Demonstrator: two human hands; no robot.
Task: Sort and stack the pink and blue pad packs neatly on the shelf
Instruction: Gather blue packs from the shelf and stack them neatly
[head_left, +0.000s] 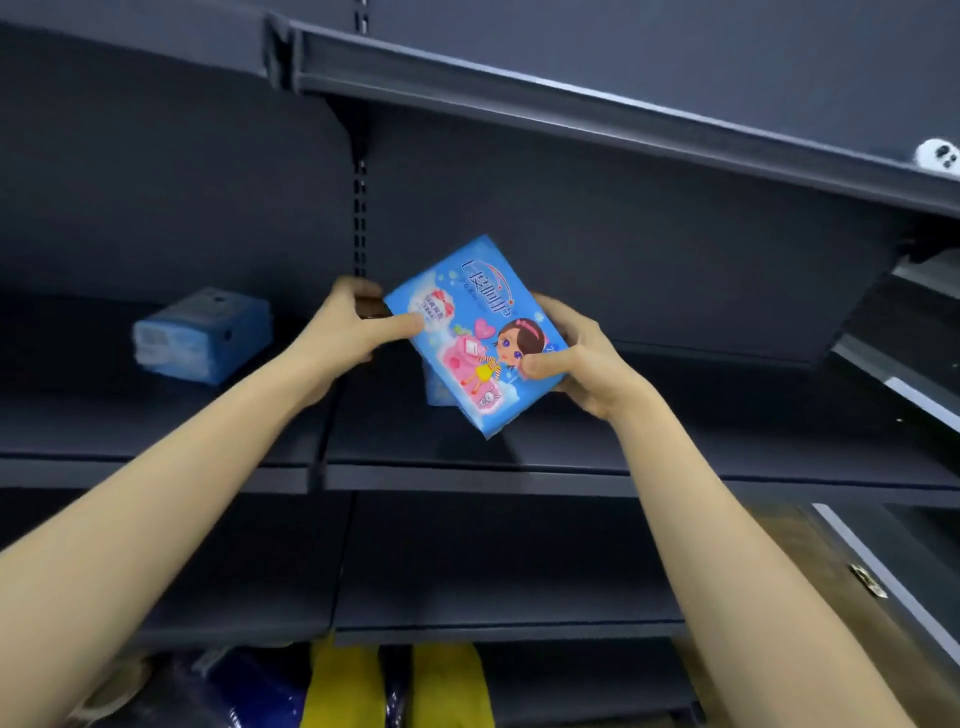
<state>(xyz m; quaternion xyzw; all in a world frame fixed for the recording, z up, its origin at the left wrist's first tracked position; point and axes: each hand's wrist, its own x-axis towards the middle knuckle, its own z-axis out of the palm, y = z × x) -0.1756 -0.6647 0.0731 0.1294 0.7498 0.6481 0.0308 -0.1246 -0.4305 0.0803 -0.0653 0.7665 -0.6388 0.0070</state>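
Note:
A blue pad pack (475, 332) with a cartoon girl printed on it is held tilted in the air, above the middle dark shelf (467, 475). My left hand (348, 327) grips its left edge with the thumb lying across the front. My right hand (569, 358) holds its right side, thumb on the front and fingers curled behind. A second blue pack (434, 387) shows partly behind the held one, on the shelf. A stack of blue packs (202, 335) sits on the same shelf to the left.
An upper shelf (571, 98) overhangs the hands. A slotted upright (360, 218) runs down the back panel. A lower shelf (493, 626) sits below, with yellow and blue bags (337, 686) under it. A small white toy (937, 154) rests at the upper right.

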